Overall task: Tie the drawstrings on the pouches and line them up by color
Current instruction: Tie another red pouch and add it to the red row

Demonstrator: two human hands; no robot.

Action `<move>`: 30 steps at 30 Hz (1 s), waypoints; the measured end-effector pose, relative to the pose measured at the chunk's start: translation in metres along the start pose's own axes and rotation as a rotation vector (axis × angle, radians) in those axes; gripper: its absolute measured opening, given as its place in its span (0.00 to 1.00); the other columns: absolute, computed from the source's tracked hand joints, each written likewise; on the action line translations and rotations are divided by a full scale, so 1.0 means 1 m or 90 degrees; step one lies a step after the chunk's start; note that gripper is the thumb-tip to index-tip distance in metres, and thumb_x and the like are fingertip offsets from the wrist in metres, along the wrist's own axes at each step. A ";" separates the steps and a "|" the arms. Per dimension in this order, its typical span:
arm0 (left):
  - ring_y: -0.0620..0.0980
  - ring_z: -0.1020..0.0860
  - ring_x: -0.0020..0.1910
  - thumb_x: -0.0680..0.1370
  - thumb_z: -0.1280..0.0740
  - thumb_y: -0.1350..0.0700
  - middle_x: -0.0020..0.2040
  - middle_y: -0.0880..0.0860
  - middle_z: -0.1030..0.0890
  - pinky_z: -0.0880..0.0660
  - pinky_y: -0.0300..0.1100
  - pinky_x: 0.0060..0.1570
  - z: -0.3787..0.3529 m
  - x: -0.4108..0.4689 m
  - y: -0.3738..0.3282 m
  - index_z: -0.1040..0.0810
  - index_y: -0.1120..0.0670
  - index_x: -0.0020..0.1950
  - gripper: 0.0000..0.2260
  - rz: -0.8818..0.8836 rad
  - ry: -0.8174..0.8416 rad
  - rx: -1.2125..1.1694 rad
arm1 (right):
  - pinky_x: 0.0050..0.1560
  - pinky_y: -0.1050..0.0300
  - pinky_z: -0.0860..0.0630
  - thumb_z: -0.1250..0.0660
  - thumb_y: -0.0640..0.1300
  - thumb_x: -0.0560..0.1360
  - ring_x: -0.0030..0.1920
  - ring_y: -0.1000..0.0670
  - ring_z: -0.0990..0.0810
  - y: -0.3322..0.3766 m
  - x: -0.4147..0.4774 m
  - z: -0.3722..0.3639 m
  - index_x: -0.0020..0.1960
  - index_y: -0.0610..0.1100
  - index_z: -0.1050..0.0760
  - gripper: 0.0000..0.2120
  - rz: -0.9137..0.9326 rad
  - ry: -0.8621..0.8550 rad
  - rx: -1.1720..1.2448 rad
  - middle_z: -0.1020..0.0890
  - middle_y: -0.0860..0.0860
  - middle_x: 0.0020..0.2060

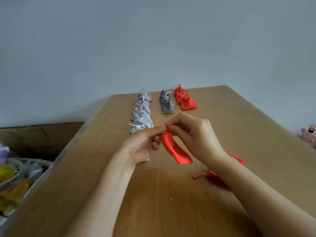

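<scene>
At the centre of the frame we saw both hands meet at the neck of a red pouch (174, 151). The left hand (142, 146) pinched the red drawstring (168, 128) between thumb and forefinger, and the right hand (193, 134) pinched it from the other side, so each grip was clamped on the cord. The pouch hung from the fingers, curving down to the right above the wooden surface (153, 194).

Just right of it, partly hidden by the right forearm, we saw two loose red pouches: one (210, 175) with its strings trailing left, another (237, 159) behind the wrist.

Above the hands, three rows ran toward the far edge: light grey pouches (142, 108) on the left, reaching down to the left hand, dark grey pouches (166, 104) in the middle, and tied red pouches (185, 100) on the right.

At the left edge of the frame stood a cardboard box (39, 134), with yellow clutter (10, 173) below it. A pink toy (309, 134) showed at the right edge.
</scene>
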State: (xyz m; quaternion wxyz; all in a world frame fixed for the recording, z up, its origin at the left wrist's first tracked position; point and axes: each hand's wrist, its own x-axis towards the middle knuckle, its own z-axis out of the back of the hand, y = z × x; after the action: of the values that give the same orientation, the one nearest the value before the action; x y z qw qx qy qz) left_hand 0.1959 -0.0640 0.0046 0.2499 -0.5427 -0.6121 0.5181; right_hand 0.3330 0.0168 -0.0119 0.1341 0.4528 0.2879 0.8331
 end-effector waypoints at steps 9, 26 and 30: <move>0.39 0.32 0.24 0.68 0.29 0.64 0.29 0.47 0.27 0.36 0.28 0.24 0.006 -0.003 -0.005 0.19 0.55 0.36 0.04 0.023 0.067 0.057 | 0.41 0.59 0.24 0.32 0.37 0.73 0.38 0.55 0.19 0.002 0.001 0.002 0.45 0.42 0.18 0.04 0.048 -0.015 -0.072 0.16 0.53 0.36; 0.44 0.34 0.25 0.67 0.24 0.65 0.30 0.55 0.24 0.36 0.38 0.30 -0.001 -0.005 -0.001 0.16 0.54 0.35 0.07 -0.174 -0.105 0.352 | 0.41 0.58 0.22 0.31 0.34 0.73 0.33 0.57 0.19 0.006 0.005 0.013 0.44 0.46 0.19 0.07 -0.102 0.113 -0.058 0.17 0.53 0.32; 0.43 0.31 0.23 0.69 0.23 0.60 0.27 0.48 0.22 0.35 0.39 0.34 -0.005 -0.004 0.004 0.16 0.50 0.34 0.07 -0.225 -0.181 0.367 | 0.44 0.63 0.22 0.31 0.31 0.70 0.39 0.57 0.19 0.008 0.006 0.011 0.48 0.45 0.20 0.11 -0.122 0.128 -0.051 0.17 0.53 0.38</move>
State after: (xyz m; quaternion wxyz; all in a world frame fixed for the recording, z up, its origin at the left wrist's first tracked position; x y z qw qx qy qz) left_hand 0.2031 -0.0664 0.0037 0.3905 -0.2584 -0.5537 0.6886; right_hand 0.3394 0.0175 0.0019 0.2012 0.3320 0.3085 0.8684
